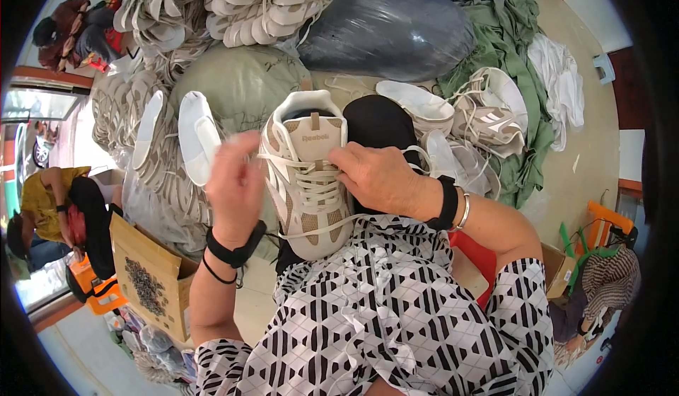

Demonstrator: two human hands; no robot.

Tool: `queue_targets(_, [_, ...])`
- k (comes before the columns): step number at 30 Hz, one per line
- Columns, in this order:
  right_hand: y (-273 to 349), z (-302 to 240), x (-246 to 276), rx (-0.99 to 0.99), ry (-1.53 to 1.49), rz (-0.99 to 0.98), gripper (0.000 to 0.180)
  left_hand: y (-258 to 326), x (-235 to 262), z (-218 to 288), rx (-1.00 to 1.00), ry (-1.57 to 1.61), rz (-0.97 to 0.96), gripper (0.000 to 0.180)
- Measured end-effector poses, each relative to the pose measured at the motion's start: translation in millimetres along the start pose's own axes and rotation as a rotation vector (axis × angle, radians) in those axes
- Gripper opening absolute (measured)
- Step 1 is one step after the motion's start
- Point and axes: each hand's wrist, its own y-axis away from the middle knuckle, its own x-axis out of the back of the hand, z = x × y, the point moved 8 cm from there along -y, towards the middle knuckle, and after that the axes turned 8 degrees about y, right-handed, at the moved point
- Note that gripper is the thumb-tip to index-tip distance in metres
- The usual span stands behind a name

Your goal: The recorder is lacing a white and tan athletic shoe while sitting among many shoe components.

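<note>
A beige and white sneaker (pixel 313 152) rests on my lap, toe towards me and tongue upright. A cream shoelace (pixel 320 192) runs in rows across its front, and a loose length crosses the toe. On the right of the tongue, my right hand (pixel 382 175) pinches the lace between thumb and fingers. My left hand (pixel 237 184) is raised beside the shoe's left edge, smeared by motion. A lace end stretches from the shoe towards it; whether the fingers hold that end is unclear.
Piled beige sneakers (pixel 272 3) lie ahead, near stuffed plastic sacks (pixel 389 28). More sneakers (pixel 488 116) sit right, beside green cloth (pixel 527 141). A cardboard box (pixel 148 254) with small dark pieces on its flap stands left. Other people (pixel 64 212) sit around the room.
</note>
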Motion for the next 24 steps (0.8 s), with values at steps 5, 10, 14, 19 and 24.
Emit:
queue_targets(5, [-6.4, -10.4, 5.9, 0.244, 0.084, 0.131, 0.017, 7.1, -57.1, 39.9, -0.428, -0.220, -0.588, 0.023])
queue_targets(10, [-13.0, -11.3, 4.7, 0.328, 0.111, 0.150, 0.009, 5.8, -65.0, 31.6, -0.380, -0.278, -0.672, 0.017])
queue_targets(14, [-19.7, -6.7, 2.4, 0.292, 0.080, 0.130, 0.005, 4.7, -66.6, 22.6, -0.204, -0.271, -0.629, 0.013])
queue_targets(19, [-19.0, 4.9, -16.9, -0.081, -0.297, -0.137, 0.008, 9.1, -62.1, 20.9, -0.181, -0.114, -0.648, 0.012])
queue_targets(24, [-28.5, 33.5, -8.2, -0.292, -0.205, -0.078, 0.016, 9.7, -75.1, 16.1, -0.079, -0.300, -0.598, 0.014])
